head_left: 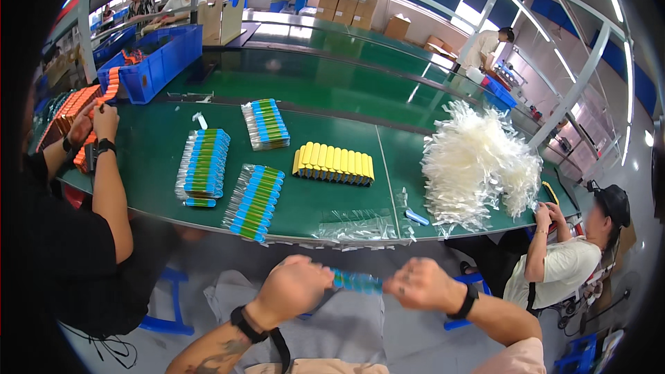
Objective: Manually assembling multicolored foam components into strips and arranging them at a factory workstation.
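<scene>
In front of the table's near edge I hold a blue-and-green strip in clear film [357,282] stretched level between my hands. My left hand [296,287] is closed on its left end, and my right hand [424,287] grips the right end. Both hands are slightly blurred. Beyond them lie several similar blue-and-green strips in clear film, in one stack [253,202] near the edge, another [202,165] to its left and a third [266,125] farther back. A row of yellow-topped cylindrical cells [333,163] stands right of these stacks.
Flat clear sleeves [357,225] and a small blue tool [416,217] lie by the table edge. A large heap of clear plastic sleeves [471,166] is at right. A co-worker's hands [97,125] handle orange strips at left; another person [561,242] sits at right. A blue bin [156,66] stands far left.
</scene>
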The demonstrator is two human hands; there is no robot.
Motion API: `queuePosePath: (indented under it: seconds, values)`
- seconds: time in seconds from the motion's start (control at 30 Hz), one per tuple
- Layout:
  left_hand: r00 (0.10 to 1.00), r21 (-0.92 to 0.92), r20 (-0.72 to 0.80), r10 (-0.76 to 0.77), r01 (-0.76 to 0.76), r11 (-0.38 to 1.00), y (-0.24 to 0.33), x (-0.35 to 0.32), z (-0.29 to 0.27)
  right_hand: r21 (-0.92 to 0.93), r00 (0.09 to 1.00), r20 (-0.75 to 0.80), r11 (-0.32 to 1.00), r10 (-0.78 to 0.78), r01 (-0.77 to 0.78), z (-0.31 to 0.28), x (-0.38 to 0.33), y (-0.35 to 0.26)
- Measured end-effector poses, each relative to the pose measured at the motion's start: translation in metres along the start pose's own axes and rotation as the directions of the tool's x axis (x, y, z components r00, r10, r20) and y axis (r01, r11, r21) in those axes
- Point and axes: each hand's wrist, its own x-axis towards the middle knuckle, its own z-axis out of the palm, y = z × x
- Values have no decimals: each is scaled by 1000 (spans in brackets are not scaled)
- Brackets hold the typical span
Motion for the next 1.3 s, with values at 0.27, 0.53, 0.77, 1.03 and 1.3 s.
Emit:
queuePosePath:
  seconds: [0.27, 0.53, 0.77, 1.03, 1.3]
  values:
    - [882, -380, 235, -408, 470, 797, 22, -7, -20, 596, 875, 182, 657, 449, -461, 8, 10, 4]
    - [788, -230, 185, -587, 616, 754, -75, 106, -27, 837, 681, 199, 239, 705, -492, 23, 58, 105]
    - [843, -44, 162, -514, 526, 849, -196, 163, 11, 576, 648, 12, 524, 762, -627, 45, 118, 190]
    - [745, 169, 503, -439, 413, 895, -197, 171, 13, 362, 763, 62, 698, 644, -618, 50, 110, 192]
    - [760, 283, 494, -423, 319, 904, -184, 169, 7, 447, 810, 126, 696, 573, -561, 51, 106, 196]
